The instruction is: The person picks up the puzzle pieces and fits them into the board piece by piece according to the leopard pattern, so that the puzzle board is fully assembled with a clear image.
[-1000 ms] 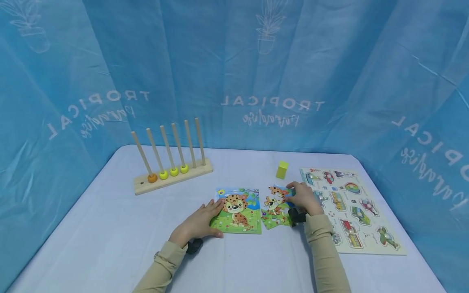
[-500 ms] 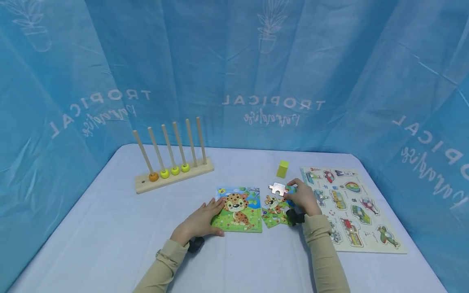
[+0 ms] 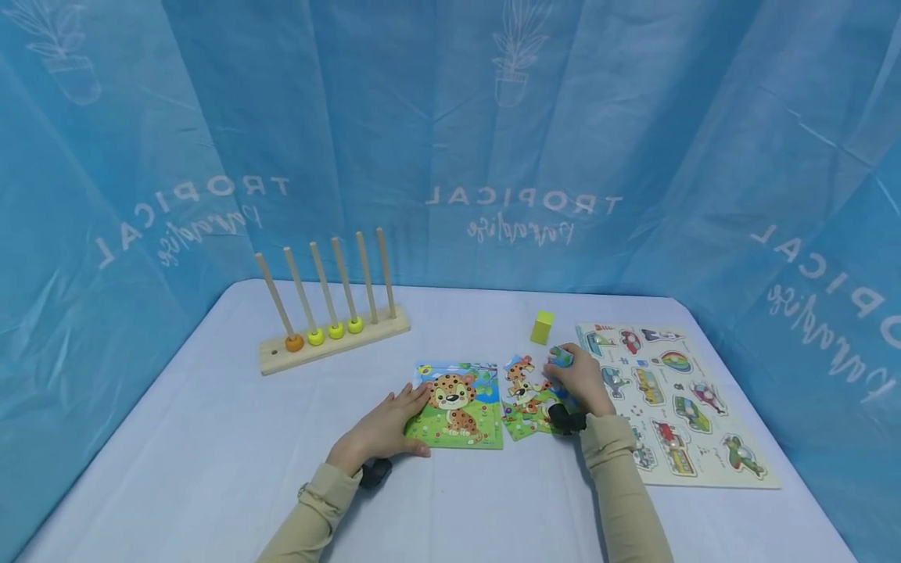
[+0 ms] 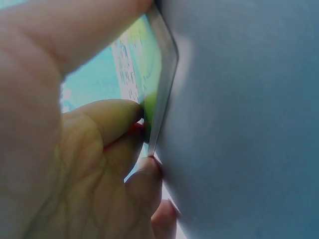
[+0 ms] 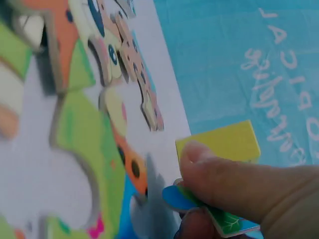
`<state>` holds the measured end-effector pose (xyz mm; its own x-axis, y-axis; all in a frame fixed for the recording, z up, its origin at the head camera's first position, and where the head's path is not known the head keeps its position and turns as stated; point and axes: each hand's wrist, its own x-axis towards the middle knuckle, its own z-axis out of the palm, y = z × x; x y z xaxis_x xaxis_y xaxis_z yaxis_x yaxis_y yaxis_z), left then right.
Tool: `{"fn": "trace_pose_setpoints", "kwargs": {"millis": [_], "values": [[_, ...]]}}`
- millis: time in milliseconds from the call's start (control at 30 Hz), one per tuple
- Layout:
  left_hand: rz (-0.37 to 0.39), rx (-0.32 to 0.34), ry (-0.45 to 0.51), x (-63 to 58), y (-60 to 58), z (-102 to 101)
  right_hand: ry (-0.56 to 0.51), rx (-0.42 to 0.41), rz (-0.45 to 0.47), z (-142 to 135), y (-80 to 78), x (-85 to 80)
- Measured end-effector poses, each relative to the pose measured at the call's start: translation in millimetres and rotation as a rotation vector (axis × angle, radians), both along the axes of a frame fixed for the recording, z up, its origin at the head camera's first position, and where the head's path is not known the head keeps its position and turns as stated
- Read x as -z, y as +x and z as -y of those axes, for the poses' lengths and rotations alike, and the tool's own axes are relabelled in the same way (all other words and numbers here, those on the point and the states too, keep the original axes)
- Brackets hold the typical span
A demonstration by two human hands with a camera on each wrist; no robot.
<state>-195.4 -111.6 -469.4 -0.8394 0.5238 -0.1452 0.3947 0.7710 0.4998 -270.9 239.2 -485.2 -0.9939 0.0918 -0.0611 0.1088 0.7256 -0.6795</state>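
the right hand [image 3: 580, 381] pinches a thin jigsaw piece in blue and green [image 3: 561, 356] between thumb and finger — much of it is covered, so i cannot tell its whole outline. beneath, the loose jigsaw pieces printed with orange spotted animal [image 3: 521, 377], having rounded knobs and thick pale edges, are partly hidden by this hand. the left hand [image 3: 385, 426], thumb wide from the fingers, touches the left side of a square, flat leopard-picture board [image 3: 461, 410]; its wrist view is hazy. farther stands a smooth yellow block [image 3: 542, 327] — in the right wrist view, the thumb covers its corner. the right sleeve [image 3: 622, 485] cuts off a cream board with vehicle shapes [image 3: 718, 469].
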Motion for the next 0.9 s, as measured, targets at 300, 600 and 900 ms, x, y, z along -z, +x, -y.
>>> {"fn": "trace_pose_setpoints", "kwargs": {"millis": [300,600,900], "values": [[0.014,0.004,0.017,-1.2,-0.3,1,-0.290,-0.159,-0.027,36,3.9,-12.1],[0.028,0.001,0.013,-3.7,2.0,0,-0.172,-0.316,-0.064,95,10.8,0.0],[0.028,0.002,0.012,-1.8,1.6,2,0.019,-0.234,-0.178,102,7.0,6.9]]}}
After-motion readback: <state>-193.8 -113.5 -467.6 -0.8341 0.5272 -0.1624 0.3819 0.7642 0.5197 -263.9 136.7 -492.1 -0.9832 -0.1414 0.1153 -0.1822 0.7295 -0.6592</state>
